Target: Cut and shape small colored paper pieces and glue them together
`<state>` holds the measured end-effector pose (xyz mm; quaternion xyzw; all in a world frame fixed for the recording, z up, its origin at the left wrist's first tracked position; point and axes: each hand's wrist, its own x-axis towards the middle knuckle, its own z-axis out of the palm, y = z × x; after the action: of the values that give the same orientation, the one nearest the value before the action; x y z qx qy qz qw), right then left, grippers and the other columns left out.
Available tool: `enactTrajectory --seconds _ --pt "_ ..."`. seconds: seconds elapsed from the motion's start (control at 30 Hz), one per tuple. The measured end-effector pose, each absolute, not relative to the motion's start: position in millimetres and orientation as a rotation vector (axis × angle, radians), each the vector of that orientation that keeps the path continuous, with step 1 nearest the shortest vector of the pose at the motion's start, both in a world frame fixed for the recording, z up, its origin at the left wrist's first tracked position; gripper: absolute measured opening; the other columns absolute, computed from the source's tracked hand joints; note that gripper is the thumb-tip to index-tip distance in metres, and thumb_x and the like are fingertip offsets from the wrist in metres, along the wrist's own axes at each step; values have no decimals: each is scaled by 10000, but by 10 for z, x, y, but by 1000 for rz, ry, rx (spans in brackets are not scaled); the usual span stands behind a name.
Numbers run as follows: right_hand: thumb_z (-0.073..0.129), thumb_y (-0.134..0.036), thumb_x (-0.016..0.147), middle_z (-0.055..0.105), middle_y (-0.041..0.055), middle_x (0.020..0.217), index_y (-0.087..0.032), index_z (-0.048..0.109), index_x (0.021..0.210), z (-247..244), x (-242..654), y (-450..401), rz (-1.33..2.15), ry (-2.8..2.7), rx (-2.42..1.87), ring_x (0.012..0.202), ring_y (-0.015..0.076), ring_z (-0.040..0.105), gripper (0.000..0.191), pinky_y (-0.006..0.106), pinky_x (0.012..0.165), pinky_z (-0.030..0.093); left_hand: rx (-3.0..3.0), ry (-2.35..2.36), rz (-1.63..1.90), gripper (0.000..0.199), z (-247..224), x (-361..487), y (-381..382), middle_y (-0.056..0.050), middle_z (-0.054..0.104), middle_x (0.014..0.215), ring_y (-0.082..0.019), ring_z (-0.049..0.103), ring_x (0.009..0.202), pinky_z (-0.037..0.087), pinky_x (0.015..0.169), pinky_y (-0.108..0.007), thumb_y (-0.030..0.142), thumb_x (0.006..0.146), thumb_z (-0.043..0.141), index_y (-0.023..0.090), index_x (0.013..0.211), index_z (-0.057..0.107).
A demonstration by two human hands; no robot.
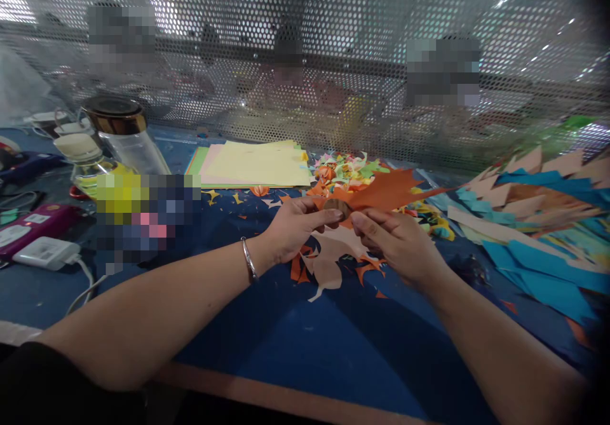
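My left hand, with a silver bangle at the wrist, pinches a small rounded brown paper piece between thumb and fingers. An orange paper leaf with a jagged edge stretches behind the brown piece and above my right hand. My right hand is closed, its thumb and fingertips at the leaf's lower edge; its exact grip is partly hidden. Below both hands, a pale pink paper leaf cutout lies on the blue tabletop among orange scraps.
Stacked coloured paper sheets lie behind my left hand, beside a heap of small paper cutouts. Folded blue and tan paper piles up at right. Bottles and a purple power strip stand left. A perforated metal screen rises behind.
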<state>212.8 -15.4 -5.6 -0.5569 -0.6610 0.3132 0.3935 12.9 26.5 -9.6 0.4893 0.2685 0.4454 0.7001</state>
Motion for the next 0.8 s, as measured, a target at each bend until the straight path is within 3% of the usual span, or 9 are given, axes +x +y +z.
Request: enactTrajectory --seconds 0.37,0.6,0.8 --pt "612 -789 893 466 -31 550 -211 628 765 -53 2122 -154 787 -1668 -1428 486 108 371 592 269 451 283 1205 607 1008 228 -103 113 282 -1 644 727 -108 507 686 369 671 -299 382 740 858 176 774 764" --pt "616 -778 898 449 -40 549 -212 618 765 -58 2107 -162 796 -1648 -1421 485 103 366 581 261 447 276 1119 553 984 248 -54 112 252 -32 706 794 -133 630 783 458 763 -303 355 688 900 170 742 744" --pt "615 -789 889 432 -47 536 -220 614 763 -54 2104 -163 804 -1630 -1432 472 106 361 583 265 436 267 1124 598 1003 197 -78 113 259 -33 715 790 -123 620 741 462 733 -301 337 743 861 173 781 757"
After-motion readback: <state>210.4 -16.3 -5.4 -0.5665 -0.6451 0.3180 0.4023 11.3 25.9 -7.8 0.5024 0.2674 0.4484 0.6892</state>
